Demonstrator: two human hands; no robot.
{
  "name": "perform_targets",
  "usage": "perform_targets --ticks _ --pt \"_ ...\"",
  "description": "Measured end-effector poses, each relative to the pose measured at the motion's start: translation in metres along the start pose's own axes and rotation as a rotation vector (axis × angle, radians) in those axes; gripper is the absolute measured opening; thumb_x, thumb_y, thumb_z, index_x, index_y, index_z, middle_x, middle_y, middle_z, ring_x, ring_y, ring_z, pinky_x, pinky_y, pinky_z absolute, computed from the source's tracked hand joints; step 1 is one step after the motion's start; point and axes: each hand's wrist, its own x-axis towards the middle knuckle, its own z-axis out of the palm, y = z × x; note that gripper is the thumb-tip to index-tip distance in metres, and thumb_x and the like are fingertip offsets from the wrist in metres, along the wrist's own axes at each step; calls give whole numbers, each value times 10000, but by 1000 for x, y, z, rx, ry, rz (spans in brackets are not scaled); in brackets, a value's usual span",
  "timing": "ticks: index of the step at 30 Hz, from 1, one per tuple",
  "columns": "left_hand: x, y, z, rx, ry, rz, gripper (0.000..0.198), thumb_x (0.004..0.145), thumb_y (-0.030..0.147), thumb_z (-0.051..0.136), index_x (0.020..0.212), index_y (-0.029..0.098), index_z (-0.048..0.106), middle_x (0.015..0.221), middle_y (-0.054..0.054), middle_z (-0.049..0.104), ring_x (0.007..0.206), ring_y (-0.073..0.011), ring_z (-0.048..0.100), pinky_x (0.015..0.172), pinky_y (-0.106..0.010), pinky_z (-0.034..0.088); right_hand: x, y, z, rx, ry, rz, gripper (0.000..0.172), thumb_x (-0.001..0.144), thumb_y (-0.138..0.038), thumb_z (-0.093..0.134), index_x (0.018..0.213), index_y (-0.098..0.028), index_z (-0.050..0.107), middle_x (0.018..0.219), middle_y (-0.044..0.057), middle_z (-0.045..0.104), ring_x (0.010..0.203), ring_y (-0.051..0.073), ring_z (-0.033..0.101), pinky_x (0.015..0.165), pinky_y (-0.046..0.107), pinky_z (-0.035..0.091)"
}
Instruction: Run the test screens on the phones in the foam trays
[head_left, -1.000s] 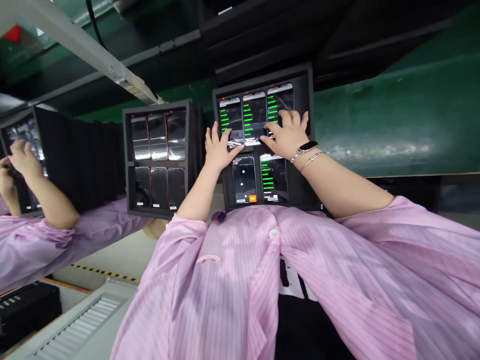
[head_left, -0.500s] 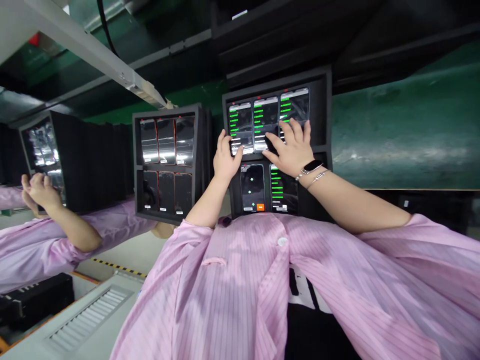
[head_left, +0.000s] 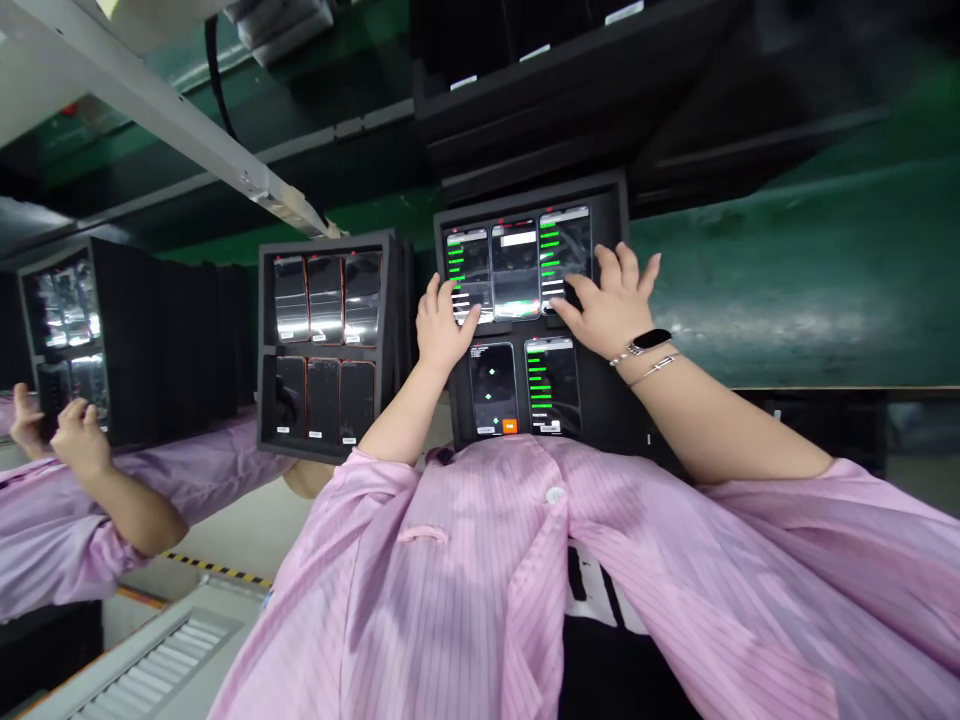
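A black foam tray (head_left: 616, 215) in front of me bears several lit smartphones. My left hand (head_left: 444, 322), fingers apart, rests at the tray's left edge, its thumb and fingertips over the lower part of the upper left smartphone (head_left: 468, 262). At the upper right smartphone (head_left: 565, 250), with green text lines, my right hand (head_left: 613, 300) has its index finger and thumb near the lower screen and its other fingers spread past the tray's edge. Between them lies the upper middle smartphone (head_left: 515, 275). Below are a smartphone with green arrows (head_left: 493, 390) and another with green lines (head_left: 553, 388).
To the left, another black foam tray (head_left: 264, 350) holds several dark-screened smartphones. Further left, a co-worker's hands (head_left: 81, 440) are beside a stack of black trays (head_left: 165, 340). A pale metal bar (head_left: 187, 120) slants overhead, and a green work surface (head_left: 750, 300) extends to the right.
My right hand has shifted right, from the upper middle smartphone to the upper right one. The middle screen has changed from green lines to a mostly dark display. My left hand stays by the upper left smartphone.
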Motion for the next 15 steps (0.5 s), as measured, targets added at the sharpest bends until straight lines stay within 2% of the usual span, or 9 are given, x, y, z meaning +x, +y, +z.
perform_targets --ticks 2,4,7,9,11,12,15 --pt "27 3 0 31 4 18 743 973 765 483 1449 203 576 1653 -180 437 1525 -406 395 1264 -579 342 23 1 -5 -1 13 -6 564 1051 -545 340 1396 -207 629 1660 177 420 1561 459 279 1225 808 120" --pt "68 9 2 31 -34 77 714 981 740 489 1446 208 595 1596 -162 515 1510 -415 403 1276 -589 309 60 1 -10 19 53 -9 568 1064 -477 285 1426 -191 617 1609 177 485 1540 435 326 1246 763 157" --pt "135 19 8 44 -92 165 670 1017 697 438 1373 176 662 1402 -186 659 1405 -429 512 1226 -602 360 125 -3 -9 50 48 -2 585 1055 -415 259 1360 -133 671 1432 209 638 1404 431 491 1192 695 318" --pt "165 24 11 63 -67 174 661 1046 676 366 1176 154 749 1174 -208 732 1277 -422 608 1158 -578 427 161 -6 0 41 -19 13 631 1051 -436 245 1226 -76 732 1239 254 718 1247 437 608 1082 646 438" --pt "176 24 13 76 -25 171 694 1068 659 289 986 164 768 985 -201 739 1166 -395 665 1101 -541 471 181 -8 12 19 -63 27 705 1056 -495 223 1099 -44 763 1077 280 741 1128 441 664 988 618 488" --pt "175 22 13 83 -14 178 704 1073 656 263 958 172 761 966 -197 738 1147 -386 673 1086 -532 478 185 -8 18 8 -58 31 735 1056 -524 217 1061 -38 768 1037 284 740 1100 444 673 962 617 493" --pt "161 16 16 107 -32 216 705 1065 679 241 1035 183 741 1118 -207 727 1217 -395 640 1094 -550 462 180 -6 27 -30 -15 9 741 1057 -540 217 1042 -45 768 1045 271 743 1096 439 671 951 616 483"
